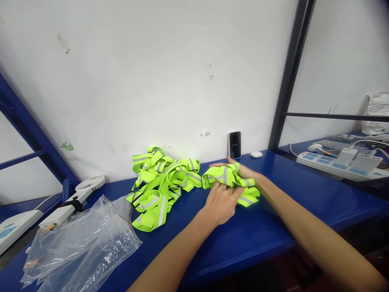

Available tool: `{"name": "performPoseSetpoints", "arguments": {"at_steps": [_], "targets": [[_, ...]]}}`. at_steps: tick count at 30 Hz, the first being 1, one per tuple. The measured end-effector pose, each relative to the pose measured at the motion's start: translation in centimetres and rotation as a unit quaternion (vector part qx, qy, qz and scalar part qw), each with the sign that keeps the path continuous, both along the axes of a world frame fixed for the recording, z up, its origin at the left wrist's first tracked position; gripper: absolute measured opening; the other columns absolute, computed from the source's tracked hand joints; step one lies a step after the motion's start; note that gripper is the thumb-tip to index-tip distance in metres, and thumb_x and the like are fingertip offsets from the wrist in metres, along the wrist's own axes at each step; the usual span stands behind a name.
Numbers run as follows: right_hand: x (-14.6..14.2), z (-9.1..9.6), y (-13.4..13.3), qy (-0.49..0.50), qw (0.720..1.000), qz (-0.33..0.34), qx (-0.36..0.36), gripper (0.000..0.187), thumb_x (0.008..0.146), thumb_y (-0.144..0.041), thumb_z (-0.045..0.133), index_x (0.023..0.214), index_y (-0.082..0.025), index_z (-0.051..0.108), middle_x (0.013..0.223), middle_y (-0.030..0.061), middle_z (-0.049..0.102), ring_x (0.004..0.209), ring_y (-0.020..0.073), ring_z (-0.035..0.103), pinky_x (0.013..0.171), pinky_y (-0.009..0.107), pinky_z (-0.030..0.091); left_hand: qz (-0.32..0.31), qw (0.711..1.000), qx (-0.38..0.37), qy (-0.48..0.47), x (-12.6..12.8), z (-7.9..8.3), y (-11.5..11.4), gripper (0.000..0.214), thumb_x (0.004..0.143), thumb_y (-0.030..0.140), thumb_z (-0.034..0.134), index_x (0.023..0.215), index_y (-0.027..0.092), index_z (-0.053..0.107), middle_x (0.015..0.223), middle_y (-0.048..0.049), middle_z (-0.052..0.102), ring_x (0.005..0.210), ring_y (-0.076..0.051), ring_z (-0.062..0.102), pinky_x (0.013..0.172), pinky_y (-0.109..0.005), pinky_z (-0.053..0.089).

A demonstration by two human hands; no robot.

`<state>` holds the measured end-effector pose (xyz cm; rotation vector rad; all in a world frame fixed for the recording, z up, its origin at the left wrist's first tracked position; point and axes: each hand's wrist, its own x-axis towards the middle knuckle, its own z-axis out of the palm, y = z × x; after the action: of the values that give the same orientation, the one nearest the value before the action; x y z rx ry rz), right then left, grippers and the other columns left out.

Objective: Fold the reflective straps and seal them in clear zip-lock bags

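Fingers of L hand bend against near side of hi-vis strap bundle, R hand at far side; can't tell if either pinches. Prob. light, soft, floppy; best gathered mid-bunch. Strap pile just L of fingers.

We note 2 masses of fluorescent yellow-green webbing with grey stripes. Strap pile: tangled, loops overlapping, flat on the blue table. Strap bundle: smaller, loosely gathered, just right of the pile, its right-hand ends splayed.
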<state>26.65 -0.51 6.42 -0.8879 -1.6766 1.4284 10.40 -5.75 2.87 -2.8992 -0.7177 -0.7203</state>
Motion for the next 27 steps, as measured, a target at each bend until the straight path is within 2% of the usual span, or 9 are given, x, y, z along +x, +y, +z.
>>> {"name": "performPoseSetpoints", "arguments": {"at_steps": [3, 7, 9, 12, 16, 19, 22, 25, 27], "targets": [[0.8, 1.5, -1.7, 0.061, 0.995, 0.065, -0.037, 0.082, 0.086, -0.075, 0.025, 0.143, -0.018, 0.039, 0.109, 0.0127, 0.069, 0.094, 0.027, 0.067, 0.084, 0.041, 0.052, 0.048, 0.999, -0.018, -0.003, 0.9, -0.8, -0.4, 0.05, 0.086, 0.009, 0.042, 0.134, 0.022, 0.049, 0.094, -0.0142, 0.068, 0.091, -0.028, 0.062, 0.083, -0.04, 0.043], [1.4, 4.0, -3.5, -0.128, 0.986, 0.091, 0.063, 0.074, 0.079, -0.056, 0.061, 0.141, -0.02, 0.046, 0.131, 0.011, 0.059, 0.114, 0.0306, 0.059, 0.091, 0.038, 0.049, 0.063, 0.996, -0.056, 0.011, 1.8, -1.6, -0.5, 0.042, 0.088, 0.011, 0.039, 0.125, 0.018, 0.057, 0.094, -0.018, 0.068, 0.083, -0.029, 0.065, 0.075, -0.038, 0.047], [0.8, 5.2, -3.9, -0.248, 0.957, 0.07, 0.134, 0.074, 0.07, -0.041, 0.074, 0.137, -0.021, 0.051, 0.124, 0.0086, 0.063, 0.108, 0.0299, 0.061, 0.086, 0.033, 0.05, 0.046, 0.997, -0.062, 0.01, 2.1, -1.7, -0.4, 0.041, 0.087, 0.01, 0.039, 0.122, 0.016, 0.06, 0.097, -0.0206, 0.068, 0.089, -0.033, 0.064, 0.077, -0.042, 0.047], [-0.4, 6.5, -3.9, -0.328, 0.921, 0.057, 0.204, 0.06, 0.066, -0.026, 0.074, 0.124, -0.02, 0.064, 0.092, 0.0045, 0.072, 0.077, 0.0231, 0.066, 0.069, 0.029, 0.051, 0.035, 0.994, -0.103, -0.024, 2.0, -1.4, 0.1, 0.043, 0.082, 0.008, 0.044, 0.121, 0.017, 0.061, 0.098, -0.0194, 0.069, 0.095, -0.035, 0.062, 0.085, -0.046, 0.045], [-0.6, 6.3, -4.3, -0.246, 0.933, -0.06, 0.255, 0.041, 0.068, -0.015, 0.062, 0.108, -0.02, 0.069, 0.086, 0.003, 0.071, 0.074, 0.0214, 0.065, 0.068, 0.03, 0.051, -0.01, 0.976, -0.189, -0.111, 0.3, -0.9, 1.9, 0.051, 0.079, 0.014, 0.055, 0.129, 0.023, 0.057, 0.113, -0.0134, 0.067, 0.106, -0.033, 0.058, 0.094, -0.045, 0.041], [0.1, 4.4, -5.0, -0.07, 0.955, -0.171, 0.231, 0.051, 0.072, -0.02, 0.064, 0.123, -0.02, 0.058, 0.094, 0.0058, 0.072, 0.085, 0.0241, 0.067, 0.073, 0.034, 0.053, -0.061, 0.94, -0.266, -0.206, -1.2, -0.9, 3.7, 0.044, 0.083, 0.02, 0.055, 0.126, 0.027, 0.06, 0.125, -0.007, 0.064, 0.11, -0.031, 0.057, 0.101, -0.043, 0.037], [-0.2, 2.1, -5.8, 0.059, 0.959, -0.212, 0.178, 0.077, 0.072, -0.026, 0.07, 0.141, -0.022, 0.038, 0.094, 0.0055, 0.072, 0.086, 0.0244, 0.068, 0.077, 0.036, 0.054, -0.082, 0.887, -0.365, -0.269, -2.0, -1.4, 5.0, 0.038, 0.082, 0.027, 0.061, 0.12, 0.025, 0.064, 0.12, -0.0046, 0.067, 0.108, -0.03, 0.059, 0.103, -0.042, 0.036], [-1.3, 0.4, -6.8, 0.071, 0.97, -0.181, 0.148, 0.092, 0.073, -0.027, 0.07, 0.15, -0.024, 0.021, 0.1, 0.0057, 0.072, 0.088, 0.0243, 0.067, 0.078, 0.037, 0.053, -0.077, 0.825, -0.446, -0.339, -2.1, -1.8, 5.5, 0.036, 0.074, 0.029, 0.071, 0.109, 0.02, 0.068, 0.109, -0.0065, 0.071, 0.111, -0.031, 0.057, 0.105, -0.044, 0.035], [-1.9, -0.2, -7.6, 0.033, 0.979, -0.136, 0.147, 0.093, 0.076, -0.028, 0.069, 0.152, -0.024, 0.016, 0.108, 0.0077, 0.07, 0.097, 0.0261, 0.065, 0.085, 0.039, 0.051, -0.087, 0.755, -0.512, -0.4, -2.0, -2.0, 5.5, 0.033, 0.067, 0.026, 0.078, 0.099, 0.02, 0.071, 0.103, -0.0069, 0.072, 0.114, -0.031, 0.055, 0.107, -0.044, 0.034]]}}
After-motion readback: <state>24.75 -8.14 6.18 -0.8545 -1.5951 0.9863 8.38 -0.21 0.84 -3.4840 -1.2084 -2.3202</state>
